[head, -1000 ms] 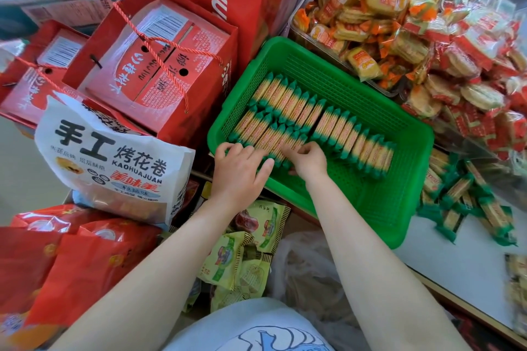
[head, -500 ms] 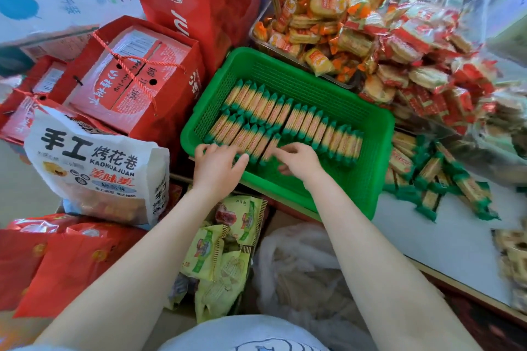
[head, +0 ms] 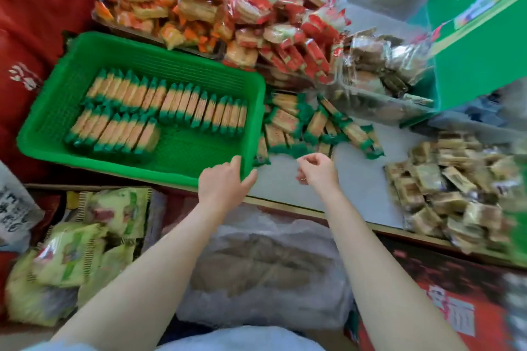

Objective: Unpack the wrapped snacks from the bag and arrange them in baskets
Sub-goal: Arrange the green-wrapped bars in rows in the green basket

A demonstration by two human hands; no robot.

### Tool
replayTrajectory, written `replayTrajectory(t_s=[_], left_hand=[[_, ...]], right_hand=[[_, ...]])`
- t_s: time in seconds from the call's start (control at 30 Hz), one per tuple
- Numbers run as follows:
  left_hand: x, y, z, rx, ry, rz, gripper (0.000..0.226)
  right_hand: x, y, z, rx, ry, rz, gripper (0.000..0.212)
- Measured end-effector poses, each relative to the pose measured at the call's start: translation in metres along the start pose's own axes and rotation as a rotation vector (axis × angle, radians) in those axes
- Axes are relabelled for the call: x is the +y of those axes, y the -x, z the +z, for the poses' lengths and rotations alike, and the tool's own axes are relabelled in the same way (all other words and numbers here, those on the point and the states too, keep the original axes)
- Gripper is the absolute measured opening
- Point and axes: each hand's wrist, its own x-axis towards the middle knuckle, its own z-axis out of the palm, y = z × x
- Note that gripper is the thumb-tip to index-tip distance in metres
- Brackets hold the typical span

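Left hand (head: 225, 184) fingers spread, holding nothing, at green basket (head: 40, 134) near corner rim, maybe touching. Right hand (head: 318, 171) loosely curled, apparently holding nothing, over white table (head: 365, 179) near loose green-wrapped snacks (head: 313, 125). Rowed snacks (head: 159, 108) fill the basket.

Green carton (head: 482, 31) top right, red box (head: 445, 308) bottom right, white tabletop (head: 362, 185).

We see a green plastic basket (head: 51, 134) with perforated walls, glossy film-wrapped snacks (head: 199, 110) inside, a smooth matt grey tabletop (head: 362, 179), and crinkled clear plastic bag (head: 265, 271) near us.
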Motion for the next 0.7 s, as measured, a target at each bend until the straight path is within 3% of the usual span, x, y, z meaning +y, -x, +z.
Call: replayTrajectory(t_s=[0.2,0.33,0.53,0.7], left_hand=[[0.004,-0.001,0.010,0.057,-0.026,-0.015,0.066],[0.003,-0.001,0.013,0.056,-0.039,-0.032,0.067],[0.002,-0.004,0.015,0.086,-0.032,-0.046,0.068],[0.000,-0.003,0.016,0.075,-0.010,-0.047,0.066]], right_hand=[[0.018,-0.046,0.045,-0.227,-0.037,0.126,0.040],[0.014,-0.057,0.082,-0.339,0.016,0.155,0.052],[0.010,-0.073,0.104,-0.198,0.046,0.138,0.056],[0.006,-0.078,0.098,-0.241,-0.141,0.232,0.047]])
